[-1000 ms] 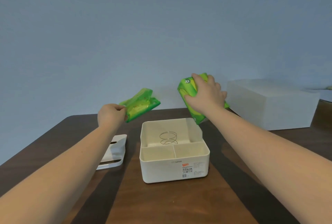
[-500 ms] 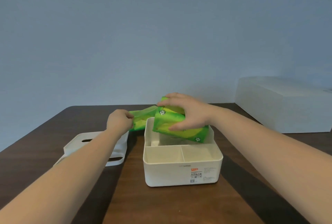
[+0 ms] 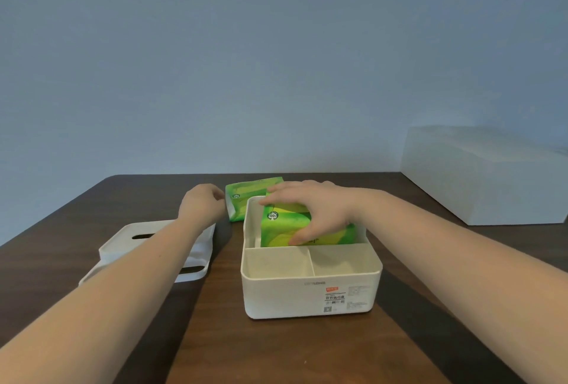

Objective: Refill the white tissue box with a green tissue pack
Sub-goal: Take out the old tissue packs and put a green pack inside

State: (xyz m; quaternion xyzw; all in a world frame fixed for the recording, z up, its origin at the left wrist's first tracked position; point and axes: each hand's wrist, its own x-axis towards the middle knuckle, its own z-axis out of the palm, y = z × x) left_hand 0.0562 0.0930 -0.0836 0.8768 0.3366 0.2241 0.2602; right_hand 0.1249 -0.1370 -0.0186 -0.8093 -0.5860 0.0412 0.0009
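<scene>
The white tissue box [image 3: 310, 291] stands open on the dark wooden table, with two small bare compartments along its near side. My right hand [image 3: 316, 211] grips a green tissue pack [image 3: 285, 230] from above, and the pack sits partly down in the box's rear compartment. A second green tissue pack [image 3: 246, 196] lies on the table just behind the box's left corner. My left hand [image 3: 201, 203] is curled at that pack's left end, touching it; whether it still grips is unclear.
The box's white lid [image 3: 153, 248] with a slot lies on the table to the left, partly under my left forearm. A large white rectangular box [image 3: 479, 174] stands at the far right. The table's far edge meets a blue-grey wall.
My right hand has lowered its green pack from above the box into the rear compartment. My left hand has brought the other pack down onto the table behind the box.
</scene>
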